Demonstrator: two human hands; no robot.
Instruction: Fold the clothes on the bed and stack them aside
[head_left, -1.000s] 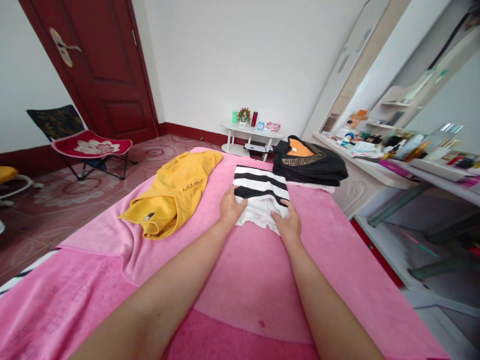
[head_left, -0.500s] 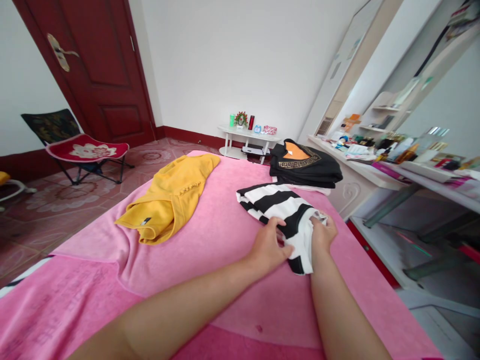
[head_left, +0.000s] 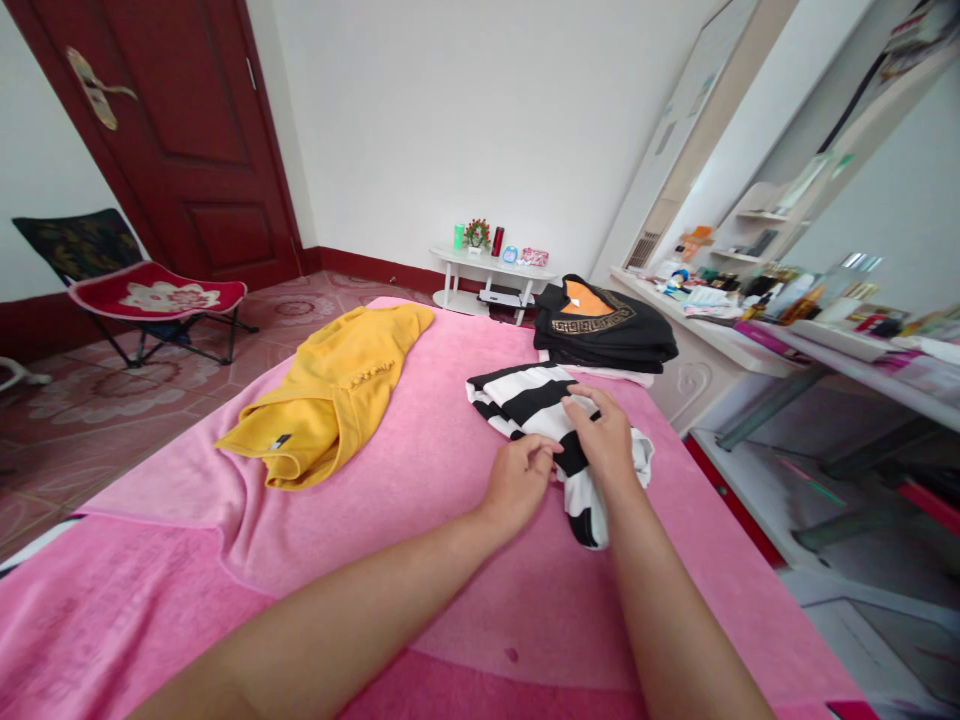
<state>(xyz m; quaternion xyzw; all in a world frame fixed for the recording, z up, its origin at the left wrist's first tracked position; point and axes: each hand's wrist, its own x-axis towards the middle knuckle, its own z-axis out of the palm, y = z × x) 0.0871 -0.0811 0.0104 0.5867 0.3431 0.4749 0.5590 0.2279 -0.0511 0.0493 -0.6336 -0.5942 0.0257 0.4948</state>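
Observation:
A black-and-white striped shirt [head_left: 525, 392] lies partly folded on the pink blanket [head_left: 450, 430]. My left hand [head_left: 519, 482] is at its near left edge, with thumb and fingertips closed on the cloth. Across the top of the shirt lies my right hand [head_left: 606, 440], fingers stretched out over the stripes and covering part of them. A white and black end of the shirt sticks out toward me below the right hand. To the left rests a folded yellow sweater [head_left: 337, 385]; neither hand touches it.
A stack of dark folded clothes [head_left: 604, 325] sits just beyond the striped shirt. On the right, a dressing table [head_left: 720, 325] is crowded with bottles. A small white table [head_left: 487, 265] stands by the wall, and a folding chair [head_left: 161, 295] by the red door [head_left: 172, 130].
My right hand has left the shirt's right end and moved left and up onto its top. The left hand's fingers have closed at the near edge. The view has turned slightly right.

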